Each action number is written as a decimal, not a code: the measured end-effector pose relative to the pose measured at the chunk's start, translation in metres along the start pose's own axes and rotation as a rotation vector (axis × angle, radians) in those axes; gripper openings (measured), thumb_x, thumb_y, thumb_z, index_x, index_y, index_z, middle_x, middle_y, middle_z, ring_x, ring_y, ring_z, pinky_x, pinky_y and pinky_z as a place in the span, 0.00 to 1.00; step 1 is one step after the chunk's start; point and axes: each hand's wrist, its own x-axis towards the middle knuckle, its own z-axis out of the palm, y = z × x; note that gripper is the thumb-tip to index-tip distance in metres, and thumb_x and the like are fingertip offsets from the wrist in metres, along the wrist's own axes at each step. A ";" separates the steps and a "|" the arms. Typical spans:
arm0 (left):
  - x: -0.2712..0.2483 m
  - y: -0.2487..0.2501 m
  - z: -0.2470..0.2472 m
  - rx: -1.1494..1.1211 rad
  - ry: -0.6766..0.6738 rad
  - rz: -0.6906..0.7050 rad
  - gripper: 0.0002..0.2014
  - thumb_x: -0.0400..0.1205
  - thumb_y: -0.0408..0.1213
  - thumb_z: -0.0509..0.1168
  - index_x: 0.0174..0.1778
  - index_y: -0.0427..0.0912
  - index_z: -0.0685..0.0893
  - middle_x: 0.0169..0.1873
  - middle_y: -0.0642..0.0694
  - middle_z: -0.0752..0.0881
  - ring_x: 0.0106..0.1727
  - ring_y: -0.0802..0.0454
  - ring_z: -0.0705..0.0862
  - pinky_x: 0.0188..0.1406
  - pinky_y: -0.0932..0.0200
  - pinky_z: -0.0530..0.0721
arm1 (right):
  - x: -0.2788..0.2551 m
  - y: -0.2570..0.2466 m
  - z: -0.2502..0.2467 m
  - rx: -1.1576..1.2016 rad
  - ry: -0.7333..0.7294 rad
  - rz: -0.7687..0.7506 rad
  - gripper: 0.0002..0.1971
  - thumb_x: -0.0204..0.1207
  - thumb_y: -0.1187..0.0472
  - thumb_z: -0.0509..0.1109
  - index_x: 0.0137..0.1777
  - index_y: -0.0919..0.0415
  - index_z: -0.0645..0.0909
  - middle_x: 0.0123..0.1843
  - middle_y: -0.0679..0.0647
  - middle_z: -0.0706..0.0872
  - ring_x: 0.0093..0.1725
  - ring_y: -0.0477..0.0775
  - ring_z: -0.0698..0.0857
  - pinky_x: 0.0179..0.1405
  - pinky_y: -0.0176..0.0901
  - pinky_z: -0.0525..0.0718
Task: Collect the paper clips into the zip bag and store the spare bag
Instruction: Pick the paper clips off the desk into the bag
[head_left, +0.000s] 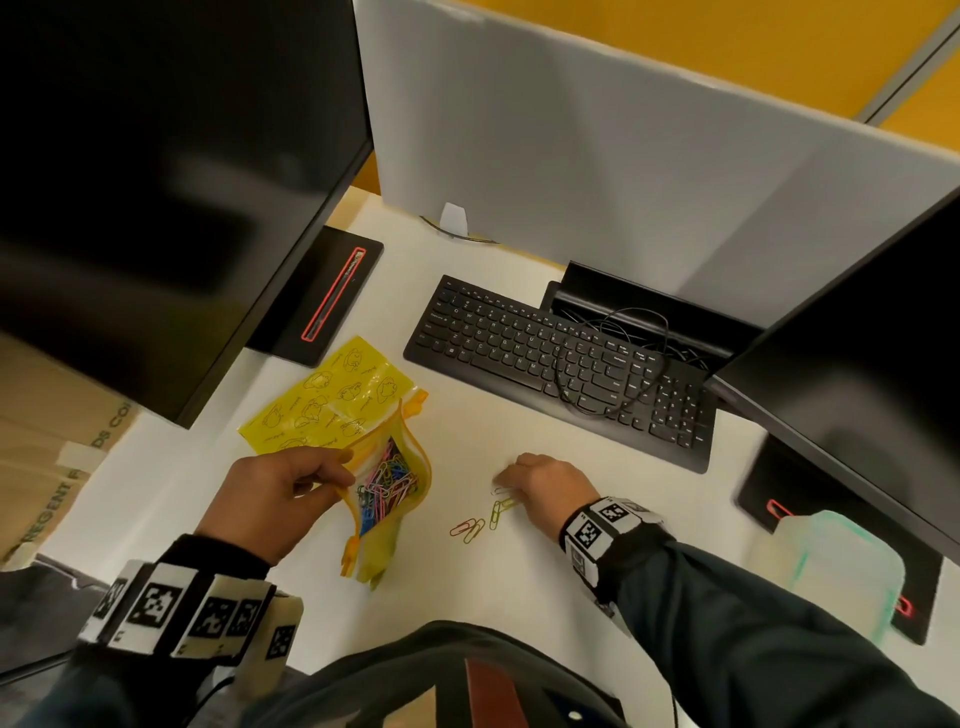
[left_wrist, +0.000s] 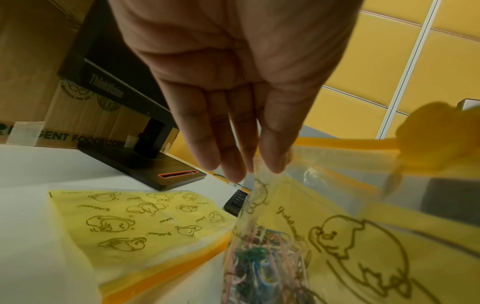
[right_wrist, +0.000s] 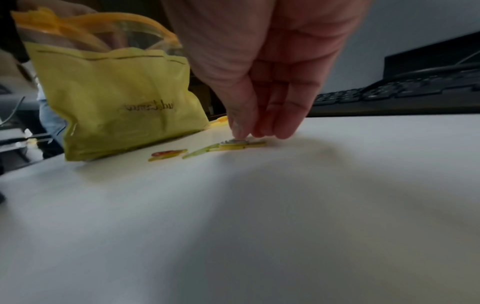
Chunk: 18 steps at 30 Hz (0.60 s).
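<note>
Loose clips: I count a few paper clips (head_left: 480, 522) left on the white desk (head_left: 519, 582), red, green and yellow ones, just right of the zip bag; same cluster shows low in the right wrist view (right_wrist: 207, 149).
Zip bag: yellow zip bag (head_left: 387, 491) stands on the desk with its mouth pulled open, a heap of mixed-colour clips inside; orange zip strip round the rim.
Left hand: my left hand (head_left: 280, 493) pinches the bag's near rim, fingers curled on the edge, holding the mouth apart; left wrist view shows the fingers (left_wrist: 275, 152) on the clear inner film.
Right hand: my right hand (head_left: 545, 486) is down on the desk, fingertips (right_wrist: 240, 127) bunched on top of one pale clip (right_wrist: 235, 141) that sits on the yellow ones. Pinched or only pressed, I cannot tell.
Spare bag: second yellow bag (head_left: 332, 397) lies flat behind the zip bag, partly under it, near the monitor base (head_left: 322, 296).
Around: black keyboard (head_left: 561, 364) with a loose cable on it beyond the right hand; dark monitor (head_left: 171, 171) on the left, another on the right; grey divider panel (head_left: 597, 156) at the back.
</note>
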 end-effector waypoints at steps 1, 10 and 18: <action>0.000 0.000 0.000 -0.002 0.002 -0.003 0.25 0.68 0.24 0.73 0.26 0.67 0.83 0.43 0.56 0.87 0.38 0.75 0.81 0.41 0.90 0.68 | 0.001 0.000 -0.002 -0.022 -0.024 -0.011 0.20 0.79 0.69 0.61 0.67 0.53 0.78 0.63 0.54 0.81 0.63 0.60 0.81 0.57 0.46 0.80; 0.001 0.003 0.001 0.004 -0.012 -0.002 0.27 0.68 0.24 0.73 0.28 0.69 0.83 0.42 0.56 0.87 0.38 0.73 0.81 0.41 0.90 0.68 | 0.012 -0.015 -0.010 -0.179 -0.145 0.041 0.12 0.76 0.70 0.63 0.58 0.65 0.77 0.59 0.60 0.79 0.56 0.66 0.82 0.49 0.52 0.82; 0.001 0.000 0.003 0.012 -0.010 -0.003 0.20 0.68 0.25 0.73 0.29 0.61 0.84 0.42 0.56 0.87 0.41 0.82 0.79 0.40 0.89 0.69 | 0.014 -0.026 -0.009 -0.250 -0.216 0.087 0.17 0.73 0.70 0.66 0.62 0.67 0.74 0.62 0.63 0.78 0.57 0.64 0.82 0.52 0.53 0.82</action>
